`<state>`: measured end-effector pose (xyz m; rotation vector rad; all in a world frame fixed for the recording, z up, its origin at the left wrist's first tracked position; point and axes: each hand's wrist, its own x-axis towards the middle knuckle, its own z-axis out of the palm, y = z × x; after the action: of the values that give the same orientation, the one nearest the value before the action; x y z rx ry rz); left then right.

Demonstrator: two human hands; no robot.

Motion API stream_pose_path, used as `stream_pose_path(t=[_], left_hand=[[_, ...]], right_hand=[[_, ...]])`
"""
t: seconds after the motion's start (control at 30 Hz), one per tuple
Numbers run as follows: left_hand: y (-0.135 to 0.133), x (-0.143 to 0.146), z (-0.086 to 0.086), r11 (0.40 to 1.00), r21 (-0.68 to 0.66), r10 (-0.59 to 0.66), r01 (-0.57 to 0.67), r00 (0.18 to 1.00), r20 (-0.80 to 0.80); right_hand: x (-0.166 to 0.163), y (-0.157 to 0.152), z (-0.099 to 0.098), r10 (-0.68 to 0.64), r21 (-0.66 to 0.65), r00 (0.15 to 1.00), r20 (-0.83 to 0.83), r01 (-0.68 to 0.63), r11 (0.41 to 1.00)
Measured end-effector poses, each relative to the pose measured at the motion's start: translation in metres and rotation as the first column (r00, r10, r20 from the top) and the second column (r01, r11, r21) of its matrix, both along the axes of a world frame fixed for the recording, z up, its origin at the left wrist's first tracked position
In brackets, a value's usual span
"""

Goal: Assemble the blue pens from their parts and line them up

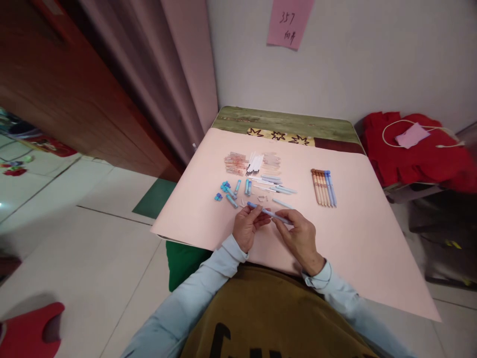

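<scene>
A blue pen (269, 213) is held slantwise between my two hands, low over the near part of the table. My left hand (249, 224) pinches its upper left end, which is a darker blue. Fingers of my right hand (298, 233) close round its lower right end. Just beyond lie blue pen barrels (238, 187), small blue flower-like caps (225, 187), light blue tubes (283, 190) and tiny clear pieces (262, 198). White refills with black ends (255, 165) lie between orange-tinted clear parts (235, 163) and pale clear parts (272, 162).
Several assembled pens (323, 189), brown-topped and blue, lie in a row at the right. Pink paper covers the table (357, 238). A wall stands behind it, with a pink note (289, 22). Red cloth (417, 154) with a white cable lies to the right.
</scene>
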<state>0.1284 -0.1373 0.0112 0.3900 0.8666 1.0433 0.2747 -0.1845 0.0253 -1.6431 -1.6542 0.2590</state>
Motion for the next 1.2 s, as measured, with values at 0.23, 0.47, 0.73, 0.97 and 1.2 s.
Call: stream_pose_path(t=[0.23, 0.47, 0.73, 0.97, 1.2], left_hand=[[-0.002, 0.000, -0.001, 0.998, 0.020, -0.051, 0.051, 0.999, -0.003], [-0.002, 0.000, -0.002, 0.996, 0.058, -0.068, 0.072, 0.995, -0.070], [-0.007, 0.008, -0.004, 0.994, 0.110, 0.010, 0.000, 0.996, -0.093], [-0.006, 0.012, -0.004, 0.994, 0.069, 0.094, -0.088, 0.992, -0.079], [-0.006, 0.011, -0.004, 0.997, 0.074, 0.038, -0.032, 0.996, -0.085]], right_hand=[[0.000, -0.003, -0.006, -0.012, 0.004, 1.000, 0.011, 0.012, 1.000], [0.000, -0.004, -0.003, -0.029, -0.110, 1.000, 0.006, 0.030, 0.993], [-0.003, -0.005, -0.003, -0.016, -0.295, 0.997, 0.080, 0.038, 0.955], [-0.007, -0.011, -0.001, -0.008, -0.340, 0.995, -0.102, -0.027, 0.940], [0.004, -0.009, 0.001, -0.006, -0.421, 0.988, -0.153, -0.060, 0.905]])
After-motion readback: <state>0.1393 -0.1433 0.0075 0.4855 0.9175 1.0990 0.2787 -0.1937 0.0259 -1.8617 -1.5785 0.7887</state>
